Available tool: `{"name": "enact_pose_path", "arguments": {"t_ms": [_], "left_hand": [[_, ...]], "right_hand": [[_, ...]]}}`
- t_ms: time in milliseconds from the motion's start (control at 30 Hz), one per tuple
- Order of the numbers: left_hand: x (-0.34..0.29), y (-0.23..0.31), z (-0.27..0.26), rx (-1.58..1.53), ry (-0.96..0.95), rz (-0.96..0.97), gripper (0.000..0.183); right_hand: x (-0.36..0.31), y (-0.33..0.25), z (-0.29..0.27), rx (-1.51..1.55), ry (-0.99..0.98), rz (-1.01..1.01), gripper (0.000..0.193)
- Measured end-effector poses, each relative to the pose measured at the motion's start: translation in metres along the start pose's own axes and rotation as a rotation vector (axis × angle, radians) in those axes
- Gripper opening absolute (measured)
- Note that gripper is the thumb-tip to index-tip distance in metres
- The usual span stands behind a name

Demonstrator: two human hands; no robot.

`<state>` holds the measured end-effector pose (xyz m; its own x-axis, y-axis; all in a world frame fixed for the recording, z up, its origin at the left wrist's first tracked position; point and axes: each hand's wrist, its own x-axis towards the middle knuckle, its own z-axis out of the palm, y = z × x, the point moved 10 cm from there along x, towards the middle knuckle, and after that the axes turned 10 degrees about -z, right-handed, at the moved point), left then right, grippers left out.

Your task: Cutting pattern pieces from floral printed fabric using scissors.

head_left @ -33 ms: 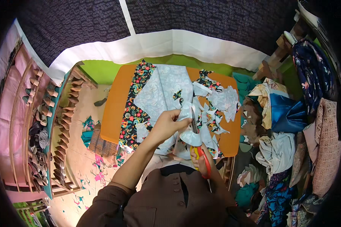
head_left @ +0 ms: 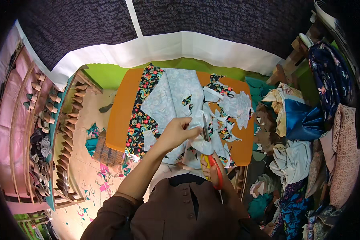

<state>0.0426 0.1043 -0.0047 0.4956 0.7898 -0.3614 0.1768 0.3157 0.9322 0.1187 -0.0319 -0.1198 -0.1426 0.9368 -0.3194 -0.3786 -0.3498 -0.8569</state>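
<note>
My left hand point(head_left: 175, 135) pinches a small piece of pale fabric point(head_left: 197, 145) between thumb and fingers, above the middle of the orange table point(head_left: 121, 112). Closed round the handles of a pair of scissors point(head_left: 217, 173), red and yellow, is my right hand point(head_left: 211, 169). The blades point away from me, along the right side of the pale piece, close to my left thumb. Beneath lies a larger floral fabric point(head_left: 176, 86), mostly pale side up, with a dark flowered strip along its left. Irregular fabric scraps point(head_left: 236, 106) are scattered to the right.
At the left, a wooden rack point(head_left: 70, 136) holds rows of shoes. Heaped cloth point(head_left: 294, 160) and a folded blue fabric point(head_left: 304, 120) crowd the right side. Bright offcuts point(head_left: 105, 186) litter the floor at lower left. A dark patterned curtain point(head_left: 212, 20) hangs beyond the table.
The pale piece in my left hand has shifted and creased slightly beside the scissor blades. Both hands keep nearly the same place.
</note>
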Motion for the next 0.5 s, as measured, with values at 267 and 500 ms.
{"name": "enact_pose_path", "arguments": {"t_ms": [267,500], "left_hand": [[0.006,-0.006,0.009,0.162,-0.097,-0.065,0.016],[0.014,-0.007,0.009,0.104,-0.152,0.009,0.017]], "right_hand": [[-0.010,-0.054,0.018,-0.145,-0.057,-0.253,0.070],[-0.013,-0.057,0.002,-0.305,0.011,-0.251,0.068]]}}
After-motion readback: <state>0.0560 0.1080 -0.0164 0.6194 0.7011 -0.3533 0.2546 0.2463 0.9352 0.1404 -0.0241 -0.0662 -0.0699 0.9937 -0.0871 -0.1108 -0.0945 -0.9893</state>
